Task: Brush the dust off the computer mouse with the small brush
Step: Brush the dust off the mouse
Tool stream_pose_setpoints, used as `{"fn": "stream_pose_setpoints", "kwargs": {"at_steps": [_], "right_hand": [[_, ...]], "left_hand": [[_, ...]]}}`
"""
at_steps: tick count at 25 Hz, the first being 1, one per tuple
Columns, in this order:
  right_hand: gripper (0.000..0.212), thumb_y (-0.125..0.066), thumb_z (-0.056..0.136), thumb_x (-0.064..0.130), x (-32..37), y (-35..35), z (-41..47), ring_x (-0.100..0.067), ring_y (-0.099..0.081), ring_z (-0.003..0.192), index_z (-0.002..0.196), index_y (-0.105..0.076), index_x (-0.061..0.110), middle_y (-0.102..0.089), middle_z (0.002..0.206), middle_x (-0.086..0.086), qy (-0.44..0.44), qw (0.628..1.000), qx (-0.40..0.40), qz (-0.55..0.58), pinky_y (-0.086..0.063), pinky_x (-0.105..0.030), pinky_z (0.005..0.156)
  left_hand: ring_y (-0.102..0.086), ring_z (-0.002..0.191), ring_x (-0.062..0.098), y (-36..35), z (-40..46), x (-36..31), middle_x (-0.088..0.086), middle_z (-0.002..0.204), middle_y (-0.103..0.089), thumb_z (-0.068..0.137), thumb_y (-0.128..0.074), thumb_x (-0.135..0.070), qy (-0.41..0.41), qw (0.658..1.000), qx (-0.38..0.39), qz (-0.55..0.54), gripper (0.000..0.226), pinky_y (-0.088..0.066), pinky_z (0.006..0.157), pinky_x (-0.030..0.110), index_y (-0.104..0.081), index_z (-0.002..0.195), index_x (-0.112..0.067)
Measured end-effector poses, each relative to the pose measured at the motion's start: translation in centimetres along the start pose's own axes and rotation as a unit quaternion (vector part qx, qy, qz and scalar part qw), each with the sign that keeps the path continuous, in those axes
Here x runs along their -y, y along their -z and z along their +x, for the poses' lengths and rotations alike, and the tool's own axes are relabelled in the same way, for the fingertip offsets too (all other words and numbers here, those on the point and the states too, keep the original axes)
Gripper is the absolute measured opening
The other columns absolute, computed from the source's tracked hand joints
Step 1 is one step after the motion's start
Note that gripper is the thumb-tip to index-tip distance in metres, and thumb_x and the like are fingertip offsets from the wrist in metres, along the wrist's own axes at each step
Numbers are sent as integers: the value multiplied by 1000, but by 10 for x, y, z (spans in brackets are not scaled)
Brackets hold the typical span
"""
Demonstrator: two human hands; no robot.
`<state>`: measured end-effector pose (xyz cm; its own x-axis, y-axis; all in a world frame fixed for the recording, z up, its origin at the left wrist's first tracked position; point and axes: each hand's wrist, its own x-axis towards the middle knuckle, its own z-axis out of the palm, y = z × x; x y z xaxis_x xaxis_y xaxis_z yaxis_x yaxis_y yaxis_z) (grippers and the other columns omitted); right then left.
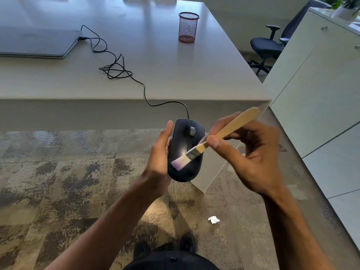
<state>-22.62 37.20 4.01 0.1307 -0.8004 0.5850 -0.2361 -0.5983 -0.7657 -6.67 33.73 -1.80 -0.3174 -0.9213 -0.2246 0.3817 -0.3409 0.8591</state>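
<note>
While L hand [158, 152] grips mouse [185, 151], R hand [251, 151] pinching brush [202, 147]: cable [116, 65] to laptop [37, 42], mesh cup [188, 27] beyond.

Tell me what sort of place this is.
Most likely an office: a large pale desk holding a closed laptop and a red mesh pen holder, a black swivel chair beyond it, and white cabinets on the right.

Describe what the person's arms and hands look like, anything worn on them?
Both forearms are bare as far as the frame shows: no sleeves, watch or bracelets in view. The left hand and right hand wear no gloves, and no rings can be seen on the visible fingers. Fingernails look short and unpainted.
</note>
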Motion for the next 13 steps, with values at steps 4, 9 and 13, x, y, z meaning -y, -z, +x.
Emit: {"fn": "stream_pose_setpoints", "kwargs": {"at_steps": [4, 9, 13], "right_hand": [[11, -69, 83, 13, -2, -4, 5, -4, -70, 78, 89, -67, 21, -69, 86, 22, -9, 999, -15, -30, -54, -15, 72], [11, -68, 88, 17, -18, -3, 19, -3, -70, 85, 97, -64, 14, -68, 87, 26, -35, 987, -136, -73, -55, -16, 74], [10, -67, 90, 18, -25, -2, 27, -5, -71, 87, 99, -64, 16, -69, 86, 28, -53, 969, -225, -86, -56, -17, 76]], "left_hand": [[-62, 115, 34, -2, -2, 0, 20, 121, -68, 91, -40, -55, -6, 1000, -10, 4, 61, -42, 105, 46, -71, 115, -8], [-69, 90, 13, -3, -3, 2, 0, 92, -75, 95, -37, -48, -7, 1000, 10, 9, 49, -53, 80, 29, -77, 95, -21], [-68, 90, 13, -2, -4, 5, -1, 92, -75, 99, -31, -47, -13, 1000, 18, 13, 49, -54, 78, 28, -74, 101, -22]]}}
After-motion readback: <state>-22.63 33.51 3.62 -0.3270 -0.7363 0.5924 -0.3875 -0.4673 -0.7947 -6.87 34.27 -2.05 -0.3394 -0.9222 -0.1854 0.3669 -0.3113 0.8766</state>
